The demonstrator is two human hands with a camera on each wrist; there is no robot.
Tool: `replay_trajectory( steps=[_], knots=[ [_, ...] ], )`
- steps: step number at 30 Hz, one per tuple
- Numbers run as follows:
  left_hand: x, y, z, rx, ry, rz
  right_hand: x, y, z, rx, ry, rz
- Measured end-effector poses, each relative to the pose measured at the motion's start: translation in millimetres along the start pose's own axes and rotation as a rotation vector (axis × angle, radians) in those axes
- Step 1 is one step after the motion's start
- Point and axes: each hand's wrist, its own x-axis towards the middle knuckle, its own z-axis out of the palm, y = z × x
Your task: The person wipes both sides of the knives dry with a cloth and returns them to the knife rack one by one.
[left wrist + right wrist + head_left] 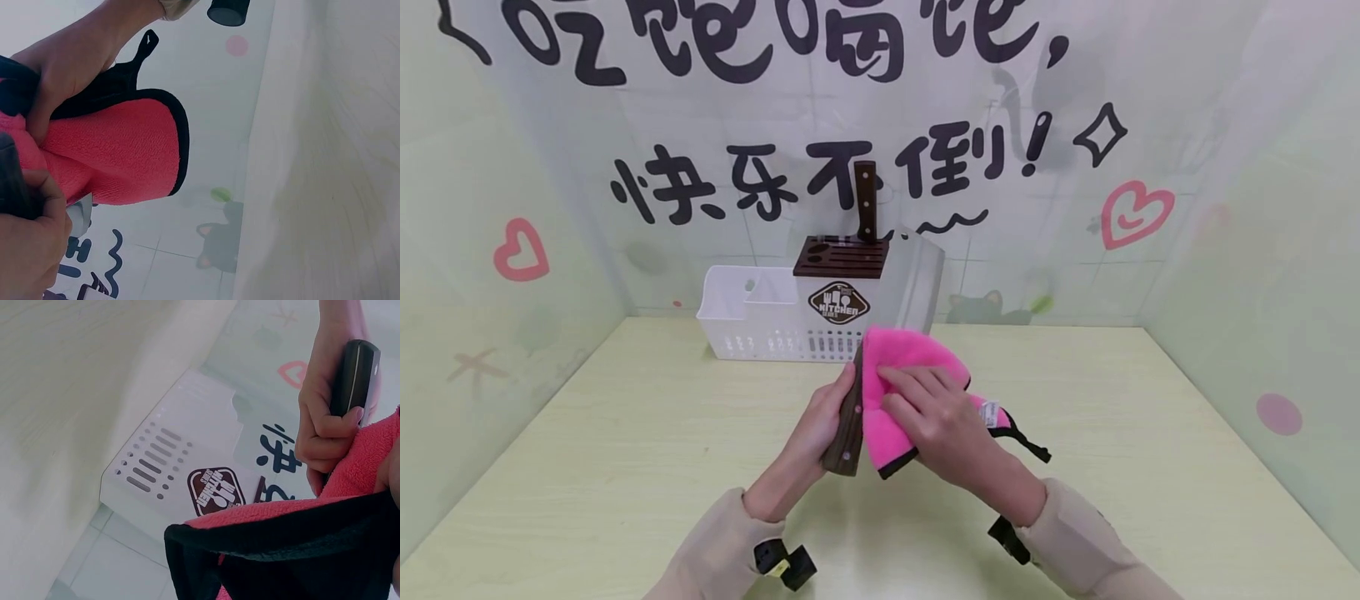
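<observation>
My left hand (820,421) grips the dark wooden, riveted handle of a cleaver (848,437). Its broad, shiny blade (925,279) points up and away from me. A pink cloth (883,408) with black edging and a hanging loop covers the lower part of the blade. With bent fingers my right hand (947,425) holds this cloth against the blade. In the left wrist view a corner of the blade (80,215) shows past the cloth. The right wrist view has the left hand (328,434) wrapped round the handle (356,378).
Behind the hands, a white holder (752,333) with a brown slotted knife block top (841,258) stands against the back wall. Another knife (866,200) is in it, handle upward. Side walls border the pale wooden table (625,467).
</observation>
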Motion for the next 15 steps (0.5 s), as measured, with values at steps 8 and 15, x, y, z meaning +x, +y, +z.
replay_trajectory(
  steps=[8, 15],
  knots=[
    [0.2, 0.4, -1.7, 0.01, -0.008, -0.026, 0.8, -8.5, 0.4, -0.036, 0.031, -0.076],
    [2.0, -2.0, -0.6, 0.011, 0.049, 0.014, -0.6, -21.0, -1.3, -0.044, 0.03, -0.146]
  ],
)
